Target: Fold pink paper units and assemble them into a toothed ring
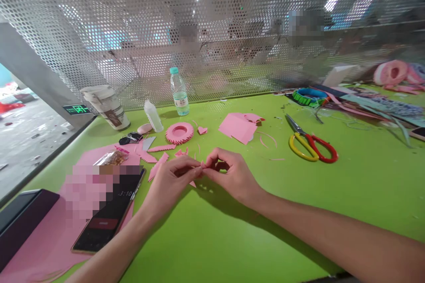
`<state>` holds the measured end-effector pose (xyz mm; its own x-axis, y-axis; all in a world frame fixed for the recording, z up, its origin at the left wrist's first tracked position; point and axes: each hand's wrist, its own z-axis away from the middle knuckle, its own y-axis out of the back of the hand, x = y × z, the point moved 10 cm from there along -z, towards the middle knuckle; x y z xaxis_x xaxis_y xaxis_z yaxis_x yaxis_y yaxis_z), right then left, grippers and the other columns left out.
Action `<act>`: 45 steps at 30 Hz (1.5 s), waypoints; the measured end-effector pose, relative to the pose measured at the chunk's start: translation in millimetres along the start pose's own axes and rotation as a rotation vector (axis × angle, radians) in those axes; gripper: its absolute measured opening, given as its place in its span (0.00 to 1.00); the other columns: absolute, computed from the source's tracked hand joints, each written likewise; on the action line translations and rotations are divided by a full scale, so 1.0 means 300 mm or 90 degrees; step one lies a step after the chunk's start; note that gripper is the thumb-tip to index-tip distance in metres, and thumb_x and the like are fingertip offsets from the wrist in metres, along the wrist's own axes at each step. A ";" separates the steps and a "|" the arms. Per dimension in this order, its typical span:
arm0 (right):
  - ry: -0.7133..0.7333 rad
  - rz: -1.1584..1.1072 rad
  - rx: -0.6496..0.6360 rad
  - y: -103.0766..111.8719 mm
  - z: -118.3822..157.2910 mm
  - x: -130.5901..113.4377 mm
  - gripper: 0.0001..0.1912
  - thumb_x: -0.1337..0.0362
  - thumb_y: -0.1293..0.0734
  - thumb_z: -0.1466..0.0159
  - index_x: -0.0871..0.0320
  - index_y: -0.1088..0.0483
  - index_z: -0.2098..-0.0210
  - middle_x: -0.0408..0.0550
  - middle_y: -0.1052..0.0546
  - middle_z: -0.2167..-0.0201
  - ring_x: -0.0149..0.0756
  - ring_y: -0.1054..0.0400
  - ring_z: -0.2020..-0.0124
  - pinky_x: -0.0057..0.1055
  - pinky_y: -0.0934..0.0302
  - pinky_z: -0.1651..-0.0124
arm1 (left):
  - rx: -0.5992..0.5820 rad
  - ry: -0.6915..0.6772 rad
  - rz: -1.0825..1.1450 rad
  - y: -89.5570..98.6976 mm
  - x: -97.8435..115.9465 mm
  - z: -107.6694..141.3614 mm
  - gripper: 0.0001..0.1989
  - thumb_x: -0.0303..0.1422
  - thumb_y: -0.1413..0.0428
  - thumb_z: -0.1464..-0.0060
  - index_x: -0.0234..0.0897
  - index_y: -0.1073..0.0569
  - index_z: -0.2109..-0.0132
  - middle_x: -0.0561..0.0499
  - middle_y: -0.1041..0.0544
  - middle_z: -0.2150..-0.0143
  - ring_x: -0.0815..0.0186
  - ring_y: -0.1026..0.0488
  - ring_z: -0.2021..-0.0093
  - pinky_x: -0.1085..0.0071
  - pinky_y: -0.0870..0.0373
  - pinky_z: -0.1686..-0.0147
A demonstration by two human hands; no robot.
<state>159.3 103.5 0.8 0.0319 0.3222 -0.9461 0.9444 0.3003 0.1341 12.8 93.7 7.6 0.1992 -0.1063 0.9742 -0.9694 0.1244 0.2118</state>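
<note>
Both hands meet over the green table. My left hand (177, 177) and my right hand (230, 172) pinch a small piece of pink paper (202, 165) between thumbs and fingertips. Most of the piece is hidden by the fingers. Just beyond the hands lie pink paper scraps (158, 166), some with zigzag edges. A round pink paper ring with a notched rim (179, 133) rests behind them, beside a small pink paper heart (202, 130). Farther to the right is a larger folded pink paper piece (237, 128).
Scissors (308, 143) with yellow and red handles lie at right. A water bottle (179, 93), a white squeeze bottle (153, 116) and a paper cup (106, 107) stand at the back. A phone (111, 212) lies on pink sheets at left. A perforated metal panel (142, 53) rises behind the table.
</note>
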 end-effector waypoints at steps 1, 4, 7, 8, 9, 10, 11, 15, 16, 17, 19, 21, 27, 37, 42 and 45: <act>0.002 0.003 0.002 0.000 0.001 -0.006 0.11 0.57 0.24 0.33 0.55 0.26 0.63 0.44 0.22 0.65 0.35 0.28 0.64 0.33 0.32 0.60 | 0.000 0.003 0.028 0.001 -0.006 -0.002 0.08 0.37 0.30 0.44 0.37 0.13 0.65 0.47 0.17 0.69 0.62 0.22 0.68 0.72 0.25 0.67; -0.009 0.002 0.010 0.002 -0.002 -0.013 0.14 0.56 0.21 0.35 0.54 0.28 0.61 0.43 0.24 0.64 0.36 0.30 0.63 0.32 0.33 0.61 | -0.006 0.016 0.130 -0.002 -0.026 -0.003 0.09 0.39 0.28 0.46 0.37 0.13 0.65 0.47 0.17 0.68 0.63 0.21 0.68 0.71 0.22 0.68; -0.013 0.012 -0.005 -0.005 -0.007 -0.017 0.15 0.55 0.21 0.36 0.54 0.28 0.63 0.42 0.24 0.65 0.35 0.31 0.64 0.32 0.35 0.62 | -0.006 0.010 0.199 -0.004 -0.032 0.000 0.09 0.38 0.26 0.48 0.38 0.12 0.64 0.47 0.15 0.66 0.64 0.21 0.67 0.73 0.22 0.67; -0.005 0.018 -0.006 -0.005 -0.008 -0.022 0.14 0.54 0.22 0.35 0.54 0.28 0.64 0.42 0.24 0.65 0.35 0.31 0.64 0.32 0.35 0.62 | -0.007 0.008 0.208 -0.004 -0.032 0.002 0.08 0.38 0.26 0.48 0.39 0.11 0.64 0.46 0.14 0.65 0.64 0.21 0.66 0.73 0.22 0.66; 0.007 0.025 -0.002 -0.002 -0.008 -0.029 0.13 0.54 0.22 0.34 0.54 0.27 0.63 0.42 0.24 0.65 0.36 0.31 0.64 0.33 0.36 0.62 | -0.010 0.006 0.210 -0.005 -0.033 0.003 0.08 0.38 0.25 0.48 0.39 0.11 0.63 0.46 0.14 0.64 0.63 0.20 0.65 0.73 0.22 0.66; 0.022 0.032 0.004 0.003 -0.007 -0.037 0.12 0.55 0.23 0.33 0.53 0.27 0.63 0.42 0.24 0.65 0.36 0.31 0.64 0.33 0.36 0.62 | -0.014 0.004 0.209 -0.006 -0.033 0.004 0.08 0.37 0.26 0.48 0.39 0.11 0.63 0.45 0.13 0.62 0.62 0.19 0.64 0.73 0.22 0.66; 0.039 0.039 0.010 0.007 -0.005 -0.047 0.11 0.56 0.24 0.32 0.53 0.26 0.62 0.43 0.24 0.64 0.36 0.31 0.63 0.33 0.36 0.62 | -0.019 0.001 0.206 -0.008 -0.032 0.005 0.07 0.37 0.26 0.47 0.40 0.11 0.63 0.44 0.13 0.61 0.61 0.18 0.62 0.73 0.22 0.66; 0.108 0.053 0.025 0.018 0.008 -0.089 0.06 0.59 0.26 0.30 0.52 0.24 0.60 0.45 0.24 0.60 0.36 0.31 0.62 0.32 0.35 0.63 | -0.030 -0.008 0.208 -0.006 -0.030 0.011 0.05 0.35 0.26 0.47 0.42 0.10 0.62 0.45 0.11 0.59 0.60 0.16 0.60 0.73 0.22 0.65; 0.122 0.050 0.032 0.022 0.011 -0.099 0.04 0.60 0.26 0.30 0.52 0.23 0.60 0.45 0.25 0.60 0.37 0.31 0.61 0.32 0.35 0.63 | -0.028 -0.003 0.213 -0.004 -0.032 0.012 0.05 0.35 0.25 0.48 0.42 0.10 0.63 0.45 0.11 0.60 0.61 0.16 0.60 0.73 0.21 0.65; 0.135 0.045 0.041 0.027 0.014 -0.108 0.02 0.62 0.26 0.30 0.51 0.23 0.60 0.46 0.25 0.60 0.37 0.31 0.60 0.32 0.35 0.63 | -0.024 0.004 0.220 -0.003 -0.035 0.013 0.05 0.35 0.25 0.48 0.42 0.10 0.63 0.45 0.11 0.60 0.61 0.16 0.61 0.73 0.21 0.65; 0.158 0.037 0.053 0.033 0.019 -0.126 0.04 0.67 0.26 0.32 0.51 0.21 0.60 0.46 0.26 0.60 0.38 0.31 0.59 0.32 0.34 0.64 | -0.021 0.021 0.232 -0.007 -0.039 0.013 0.07 0.34 0.24 0.50 0.41 0.11 0.63 0.46 0.11 0.62 0.63 0.17 0.63 0.72 0.20 0.64; 0.171 0.039 0.058 0.034 0.021 -0.139 0.06 0.70 0.26 0.33 0.51 0.21 0.61 0.46 0.27 0.61 0.39 0.31 0.58 0.33 0.34 0.64 | -0.024 0.045 0.252 -0.017 -0.041 0.013 0.09 0.35 0.23 0.52 0.39 0.11 0.65 0.46 0.12 0.64 0.64 0.18 0.65 0.72 0.19 0.65; 0.138 0.022 0.078 0.044 0.016 -0.130 0.05 0.67 0.28 0.32 0.53 0.26 0.65 0.45 0.24 0.63 0.36 0.30 0.63 0.33 0.33 0.63 | 0.052 0.132 0.410 -0.006 -0.065 0.012 0.13 0.35 0.22 0.55 0.34 0.16 0.69 0.48 0.14 0.62 0.66 0.17 0.60 0.71 0.18 0.51; 0.061 -0.013 0.027 0.013 0.019 -0.084 0.03 0.67 0.31 0.30 0.54 0.29 0.61 0.42 0.25 0.66 0.32 0.31 0.68 0.30 0.33 0.64 | 0.021 0.172 0.380 -0.017 -0.104 0.024 0.17 0.26 0.28 0.49 0.40 0.23 0.55 0.56 0.18 0.69 0.70 0.20 0.71 0.78 0.22 0.70; 0.045 -0.038 0.030 0.016 0.013 -0.068 0.04 0.67 0.31 0.29 0.54 0.30 0.61 0.41 0.27 0.66 0.31 0.33 0.69 0.31 0.34 0.64 | -0.011 0.150 0.399 -0.026 -0.080 0.021 0.10 0.31 0.29 0.45 0.36 0.21 0.58 0.52 0.16 0.67 0.68 0.18 0.67 0.75 0.19 0.61; 0.045 -0.048 0.051 0.028 0.014 -0.060 0.03 0.66 0.31 0.28 0.54 0.29 0.60 0.42 0.27 0.65 0.31 0.33 0.68 0.30 0.35 0.65 | -0.011 0.154 0.395 -0.027 -0.074 0.019 0.11 0.34 0.27 0.46 0.34 0.19 0.60 0.47 0.14 0.63 0.64 0.16 0.60 0.71 0.18 0.52</act>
<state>168.1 96.4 17.7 -0.0601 0.3648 -0.9291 0.9666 0.2536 0.0370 15.5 89.5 -16.2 -0.3668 0.2145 0.9052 -0.9124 0.1070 -0.3951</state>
